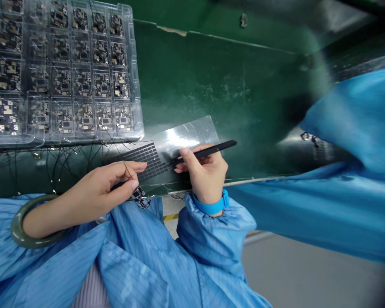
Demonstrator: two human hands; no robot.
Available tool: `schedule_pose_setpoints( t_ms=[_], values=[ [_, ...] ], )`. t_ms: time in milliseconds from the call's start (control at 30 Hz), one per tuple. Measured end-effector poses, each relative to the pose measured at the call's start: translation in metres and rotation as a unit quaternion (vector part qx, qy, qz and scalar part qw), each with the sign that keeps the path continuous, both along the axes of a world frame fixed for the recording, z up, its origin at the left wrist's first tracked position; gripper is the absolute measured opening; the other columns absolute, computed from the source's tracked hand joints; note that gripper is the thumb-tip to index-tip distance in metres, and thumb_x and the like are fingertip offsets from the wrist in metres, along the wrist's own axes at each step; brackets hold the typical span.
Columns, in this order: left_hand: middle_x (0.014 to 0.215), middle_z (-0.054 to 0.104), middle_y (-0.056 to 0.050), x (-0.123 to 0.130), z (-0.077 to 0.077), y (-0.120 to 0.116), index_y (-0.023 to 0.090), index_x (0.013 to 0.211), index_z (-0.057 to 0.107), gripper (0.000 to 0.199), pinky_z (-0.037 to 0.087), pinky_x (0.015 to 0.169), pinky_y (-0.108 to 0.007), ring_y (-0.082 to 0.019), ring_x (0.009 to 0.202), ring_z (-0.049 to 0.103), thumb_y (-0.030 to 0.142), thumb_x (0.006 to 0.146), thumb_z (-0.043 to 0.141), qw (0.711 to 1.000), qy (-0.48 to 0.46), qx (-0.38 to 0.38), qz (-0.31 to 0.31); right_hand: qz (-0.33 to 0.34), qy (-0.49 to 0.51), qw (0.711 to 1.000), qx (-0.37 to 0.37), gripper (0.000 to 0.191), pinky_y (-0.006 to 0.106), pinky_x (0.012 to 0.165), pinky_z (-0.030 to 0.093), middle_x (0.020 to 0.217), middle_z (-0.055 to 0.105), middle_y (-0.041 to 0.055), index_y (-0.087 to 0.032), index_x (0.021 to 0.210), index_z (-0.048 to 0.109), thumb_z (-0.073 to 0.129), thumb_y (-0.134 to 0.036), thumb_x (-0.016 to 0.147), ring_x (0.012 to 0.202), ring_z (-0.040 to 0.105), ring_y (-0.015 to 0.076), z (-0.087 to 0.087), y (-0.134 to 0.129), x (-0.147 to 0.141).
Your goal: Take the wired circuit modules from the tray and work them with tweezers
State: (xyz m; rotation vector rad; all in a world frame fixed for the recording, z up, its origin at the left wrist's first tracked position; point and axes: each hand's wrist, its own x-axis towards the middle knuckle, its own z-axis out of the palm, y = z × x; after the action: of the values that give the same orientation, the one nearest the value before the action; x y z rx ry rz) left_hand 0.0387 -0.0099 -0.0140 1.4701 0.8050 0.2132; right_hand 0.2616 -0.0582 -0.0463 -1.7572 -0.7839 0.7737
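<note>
My left hand point(111, 186) pinches a small circuit board point(140, 197) between thumb and fingers, at the table's near edge. A thin black wire runs up by its fingers. Its index fingertip rests on a sheet of small black stickers point(152, 159), set in a grid on a clear backing point(192, 130). My right hand point(207, 171) is closed around slim black tweezers point(220, 146), held like a pen. Their tip points left, at the right edge of the sticker grid; whether it touches a sticker I cannot tell.
A clear plastic tray point(136, 85) full of circuit boards stands at the upper left, with thin black wires point(56, 164) hanging over its near side. The green tabletop point(192, 77) stretches behind my hands. Another person's blue sleeve point(356, 115) is at the right, by a small part point(309, 137).
</note>
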Motion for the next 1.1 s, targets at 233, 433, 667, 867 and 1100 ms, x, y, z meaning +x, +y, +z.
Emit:
schedule_pose_setpoints(
  t_ms=[233,433,667,867,1100],
  values=[
    [0.136,0.054,-0.009,0.000,-0.001,-0.001,0.020,0.087,0.060,0.014,0.045,0.100,-0.042,-0.026,0.123,0.053,0.031,0.090,0.050,1.000,0.003,-0.004,0.008,0.002,0.051,0.998,0.022,0.032,0.019,0.036,0.052,0.051,0.062,-0.0080,-0.020,0.072,0.052,0.076,-0.040,0.068,0.037,0.061,0.0114,-0.004,0.000,0.004],
    [0.138,0.053,-0.009,-0.001,-0.002,-0.001,0.020,0.088,0.059,0.016,0.044,0.101,-0.041,-0.025,0.124,0.052,0.033,0.091,0.049,1.000,0.003,-0.018,0.015,-0.009,0.095,0.994,0.060,0.029,0.018,0.031,0.049,0.052,0.063,-0.0080,-0.021,0.071,0.053,0.075,-0.039,0.069,0.034,0.059,0.0103,-0.006,-0.001,0.008],
    [0.137,0.054,-0.010,0.001,-0.001,0.000,0.020,0.090,0.060,0.017,0.043,0.102,-0.042,-0.024,0.124,0.052,0.033,0.091,0.049,1.000,0.003,-0.021,0.020,-0.043,-0.006,0.999,0.028,0.030,0.020,0.039,0.051,0.050,0.059,-0.0089,-0.021,0.071,0.053,0.076,-0.038,0.067,0.040,0.062,0.0124,-0.003,-0.002,-0.004],
    [0.135,0.055,-0.010,0.000,-0.001,-0.001,0.020,0.087,0.060,0.016,0.043,0.101,-0.042,-0.025,0.123,0.053,0.032,0.091,0.050,1.000,-0.003,-0.017,0.024,-0.033,-0.039,0.999,0.012,0.028,0.021,0.038,0.050,0.048,0.058,-0.0090,-0.022,0.070,0.054,0.077,-0.038,0.067,0.040,0.062,0.0123,-0.001,-0.001,-0.006],
    [0.136,0.055,-0.009,0.000,-0.001,-0.002,0.020,0.089,0.060,0.016,0.043,0.102,-0.042,-0.024,0.123,0.053,0.033,0.091,0.050,1.000,-0.004,-0.014,0.021,-0.013,0.014,1.000,0.025,0.030,0.020,0.036,0.049,0.046,0.059,-0.0089,-0.021,0.071,0.053,0.076,-0.041,0.068,0.035,0.058,0.0109,-0.004,-0.001,0.002]
  ],
)
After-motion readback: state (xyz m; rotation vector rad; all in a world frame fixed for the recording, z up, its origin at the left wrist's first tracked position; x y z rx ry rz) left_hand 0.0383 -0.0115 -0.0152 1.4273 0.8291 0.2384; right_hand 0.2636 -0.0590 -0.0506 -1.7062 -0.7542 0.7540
